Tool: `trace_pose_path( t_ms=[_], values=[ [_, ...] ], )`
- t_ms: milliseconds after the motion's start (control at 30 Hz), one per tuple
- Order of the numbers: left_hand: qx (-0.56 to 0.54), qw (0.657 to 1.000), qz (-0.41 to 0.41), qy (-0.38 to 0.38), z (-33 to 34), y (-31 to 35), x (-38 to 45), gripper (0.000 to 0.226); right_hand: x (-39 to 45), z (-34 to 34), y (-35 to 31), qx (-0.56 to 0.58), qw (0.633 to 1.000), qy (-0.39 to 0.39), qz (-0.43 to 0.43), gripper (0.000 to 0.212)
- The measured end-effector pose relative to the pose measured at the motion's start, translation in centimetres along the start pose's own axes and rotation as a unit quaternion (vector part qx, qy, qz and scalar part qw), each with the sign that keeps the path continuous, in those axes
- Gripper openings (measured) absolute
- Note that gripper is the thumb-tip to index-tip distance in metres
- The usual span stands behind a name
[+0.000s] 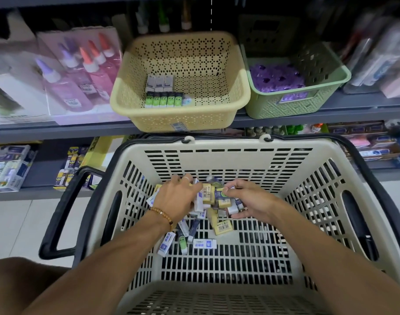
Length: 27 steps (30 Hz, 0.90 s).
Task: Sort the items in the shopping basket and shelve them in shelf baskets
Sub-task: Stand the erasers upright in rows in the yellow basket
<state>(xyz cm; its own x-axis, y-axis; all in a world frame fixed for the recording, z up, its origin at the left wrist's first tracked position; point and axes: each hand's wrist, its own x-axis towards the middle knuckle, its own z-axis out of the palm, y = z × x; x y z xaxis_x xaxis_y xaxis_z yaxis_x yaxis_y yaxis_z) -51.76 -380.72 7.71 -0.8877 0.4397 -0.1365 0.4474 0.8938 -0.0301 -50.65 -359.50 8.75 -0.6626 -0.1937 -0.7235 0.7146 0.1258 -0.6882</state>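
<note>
A grey shelf (58,129) carries a yellow basket (236,94), a green basket (330,87) and glue boxes (80,71).

Left hand (179,193), right hand (247,202) curled

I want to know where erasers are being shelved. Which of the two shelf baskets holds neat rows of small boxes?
The yellow shelf basket, left of the green shelf basket; the green one holds purple items instead.

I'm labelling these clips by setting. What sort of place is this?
Most likely a stationery aisle in a shop. Grey shelves carry boxed glue bottles and a yellow shelf basket of small packs, and a shopping basket of erasers stands in front.
</note>
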Motion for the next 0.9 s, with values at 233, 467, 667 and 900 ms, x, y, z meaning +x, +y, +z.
trace_pose_path(
  t_ms=[233, 467, 667, 900],
  values=[
    [-0.234, 0.969, -0.085, 0.004, -2.6, -1.3, -0.4, 0.04, -2.4, -0.7, -1.8, 0.12, 0.986, -0.101, -0.053, 0.03],
    [-0.541, 0.814, -0.197, 0.074, -6.9, -1.6, -2.0, 0.029, -5.9, 1.4, -6.0, 0.178, 0.967, -0.111, -0.142, 0.038],
    [-0.633, 0.732, -0.192, 0.162, -12.1, -3.9, -3.7, 0.033, -9.2, 4.3, -11.9, 0.113, 0.961, -0.013, -0.251, 0.027],
    [-0.675, 0.678, -0.183, 0.227, -17.3, -8.2, -4.0, 0.035, -7.9, 6.2, -19.9, -0.005, 0.938, 0.092, -0.334, 0.01]
  ],
)
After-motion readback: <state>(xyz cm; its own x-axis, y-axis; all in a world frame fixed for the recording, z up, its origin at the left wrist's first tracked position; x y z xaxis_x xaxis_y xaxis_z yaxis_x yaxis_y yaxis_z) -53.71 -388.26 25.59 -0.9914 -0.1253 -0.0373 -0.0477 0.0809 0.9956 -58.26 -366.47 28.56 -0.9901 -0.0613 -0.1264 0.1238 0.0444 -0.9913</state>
